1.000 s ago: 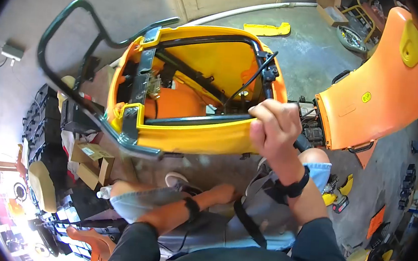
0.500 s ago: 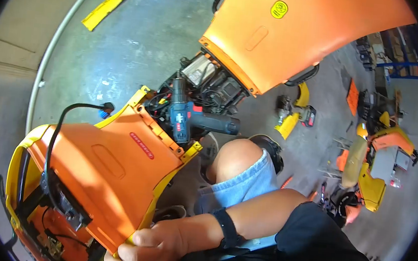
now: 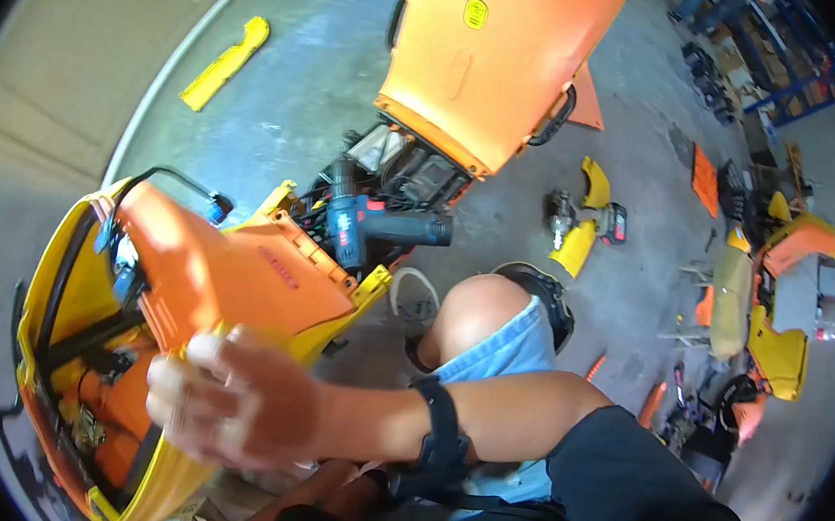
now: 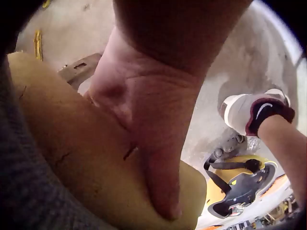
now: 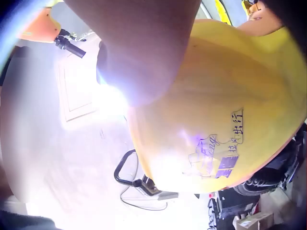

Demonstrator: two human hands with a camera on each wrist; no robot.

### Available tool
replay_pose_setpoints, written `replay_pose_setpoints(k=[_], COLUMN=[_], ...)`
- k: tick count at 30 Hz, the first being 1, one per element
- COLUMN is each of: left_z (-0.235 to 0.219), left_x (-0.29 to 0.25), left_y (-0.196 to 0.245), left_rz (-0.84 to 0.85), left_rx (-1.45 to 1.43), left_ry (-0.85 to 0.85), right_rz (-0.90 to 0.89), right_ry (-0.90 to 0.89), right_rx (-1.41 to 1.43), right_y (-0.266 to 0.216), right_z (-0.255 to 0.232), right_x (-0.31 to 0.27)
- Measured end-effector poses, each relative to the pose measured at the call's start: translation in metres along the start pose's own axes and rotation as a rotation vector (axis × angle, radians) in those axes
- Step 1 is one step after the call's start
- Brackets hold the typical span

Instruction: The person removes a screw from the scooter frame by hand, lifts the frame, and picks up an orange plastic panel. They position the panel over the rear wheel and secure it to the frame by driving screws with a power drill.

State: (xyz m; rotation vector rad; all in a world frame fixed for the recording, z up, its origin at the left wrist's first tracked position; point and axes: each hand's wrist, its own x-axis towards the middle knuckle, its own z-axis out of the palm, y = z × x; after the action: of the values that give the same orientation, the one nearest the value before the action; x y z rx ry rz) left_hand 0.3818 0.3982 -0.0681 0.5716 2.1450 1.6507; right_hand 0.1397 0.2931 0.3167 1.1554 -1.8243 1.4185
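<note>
My right hand (image 3: pixel 233 399) holds the rim of the yellow side panel (image 3: pixel 177 484) of an orange scooter body (image 3: pixel 275 282) and is blurred. In the right wrist view the panel's outer face (image 5: pixel 211 110) carries printed lettering, and the fingertips are hidden behind the hand and wrist. My left hand (image 4: pixel 153 124) rests on a bare leg (image 4: pixel 76 143) in the left wrist view, thumb straight along the skin. A cordless drill (image 3: pixel 348 226) lies on the scooter's front part, away from both hands.
The scooter's orange front shield (image 3: pixel 485 76) rises ahead. A yellow trim piece (image 3: pixel 223 66) lies on the floor beyond. Right of my knee are a cordless power tool (image 3: pixel 562 217), yellow curved parts (image 3: pixel 574 251) and an upturned helmet (image 4: pixel 230 184). Orange and yellow panels (image 3: pixel 779 346) pile farther right.
The head view has swung right from the open seat compartment, bringing the drill into sight. Over the last half second my right hand shifts up and left in view, staying at the panel's rim.
</note>
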Motion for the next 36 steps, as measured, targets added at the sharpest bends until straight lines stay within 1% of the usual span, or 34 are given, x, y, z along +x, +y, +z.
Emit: replay_pose_setpoints(k=[2, 4, 6, 7, 8, 9, 10, 11, 12, 13, 14, 15, 16, 18, 19, 20, 21, 22, 23, 24, 25, 26, 27, 28, 29, 31, 32, 33, 34, 35, 36], left_z=[-0.003, -0.014, -0.03, -0.031, -0.027, -0.039, -0.062, -0.091, -0.132, -0.179, -0.194, -0.206, -0.215, -0.23, -0.234, -0.237, -0.239, -0.239, -0.24, -0.242, -0.242, -0.242, -0.24, -0.239, -0.234, -0.235, -0.235, -0.235, -0.235, -0.233, -0.234], left_x=[-0.014, -0.028, -0.039, -0.059, -0.061, -0.067, -0.059, -0.049, -0.065, -0.043, -0.051, -0.063, -0.076, -0.096, -0.104, -0.11, -0.116, -0.122, -0.127, -0.13, -0.133, -0.137, -0.138, -0.136, -0.136, -0.133, -0.133, -0.132, -0.129, -0.124, -0.121], left_y=[-0.004, -0.003, -0.001, -0.018, -0.035, -0.034, -0.028, -0.021, 0.061, 0.162, 0.202, 0.225, 0.236, 0.254, 0.262, 0.269, 0.273, 0.273, 0.267, 0.261, 0.255, 0.251, 0.244, 0.237, 0.24, 0.264, 0.271, 0.264, 0.251, 0.249, 0.247], left_rz=[0.001, 0.007, 0.015, 0.019, 0.016, -0.002, -0.326, -0.649, -0.674, -0.662, -0.615, -0.559, -0.581, -0.466, -0.473, -0.477, -0.473, -0.463, -0.434, -0.403, -0.389, -0.423, -0.457, -0.363, -0.36, -0.307, -0.311, -0.295, -0.276, -0.255, -0.268], left_rx=[0.046, 0.101, 0.16, 0.193, 0.224, 0.259, 0.341, 0.394, 0.393, 0.237, 0.231, 0.237, 0.242, 0.187, 0.2, 0.137, 0.069, 0.07, 0.081, 0.087, 0.074, -0.072, -0.23, -0.295, -0.329, -0.278, -0.28, -0.292, -0.233, -0.176, -0.199], left_ry=[0.109, 0.233, 0.35, 0.415, 0.477, 0.517, 0.288, 0.057, 0.113, 0.272, 0.414, 0.555, 0.615, 0.655, 0.693, 0.732, 0.766, 0.789, 0.908, 1.024, 1.038, 1.079, 1.114, 1.133, 1.143, 1.183, 1.167, 1.157, 1.202, 1.234, 1.198], right_rz=[0.05, -0.015, 0.001, -0.001, 0.016, -0.029, -0.031, -0.007, -0.077, -0.111, -0.098, -0.091, -0.082, -0.082, -0.09, -0.113, -0.076, -0.036, -0.059, -0.024, 0.013, 0.07, 0.053, 0.284, 0.52, 0.453, 0.533, 0.621, 0.624, 0.502, 0.386], right_ry=[-0.018, -0.057, -0.075, -0.079, -0.06, -0.093, -0.122, -0.081, -0.07, -0.055, -0.084, -0.109, -0.103, -0.105, -0.113, -0.11, -0.163, -0.219, -0.223, -0.201, -0.183, -0.174, -0.195, -0.285, -0.373, -0.564, -0.661, -0.754, -0.746, -0.739, -0.73], right_rx=[-0.06, -0.119, -0.111, -0.116, -0.131, -0.121, -0.119, -0.119, -0.104, -0.103, -0.139, -0.181, -0.173, -0.182, -0.198, -0.175, -0.203, -0.237, -0.234, -0.266, -0.301, -0.289, -0.298, -0.186, -0.076, -0.048, -0.097, -0.149, -0.175, -0.276, -0.379], right_y=[-0.006, -0.009, -0.01, -0.011, -0.014, -0.014, -0.017, -0.02, -0.015, -0.015, -0.017, -0.019, -0.022, -0.025, -0.026, -0.028, -0.031, -0.035, -0.038, -0.041, -0.044, -0.052, -0.061, -0.069, -0.075, -0.062, -0.071, -0.08, -0.079, -0.079, -0.084], right_z=[0.003, 0.003, 0.001, 0.0, -0.003, -0.005, -0.009, -0.008, -0.006, -0.007, -0.007, -0.006, -0.005, -0.003, -0.006, -0.008, -0.01, -0.014, -0.015, -0.018, -0.022, -0.035, -0.053, -0.073, -0.094, -0.144, -0.172, -0.2, -0.224, -0.252, -0.279], right_x=[-0.001, 0.004, 0.006, 0.007, 0.008, 0.01, 0.013, 0.014, 0.013, 0.015, 0.014, 0.014, 0.014, 0.016, 0.016, 0.017, 0.018, 0.018, 0.019, 0.02, 0.018, 0.016, 0.015, 0.014, 0.009, 0.0, 0.005, 0.012, 0.017, 0.019, 0.02])
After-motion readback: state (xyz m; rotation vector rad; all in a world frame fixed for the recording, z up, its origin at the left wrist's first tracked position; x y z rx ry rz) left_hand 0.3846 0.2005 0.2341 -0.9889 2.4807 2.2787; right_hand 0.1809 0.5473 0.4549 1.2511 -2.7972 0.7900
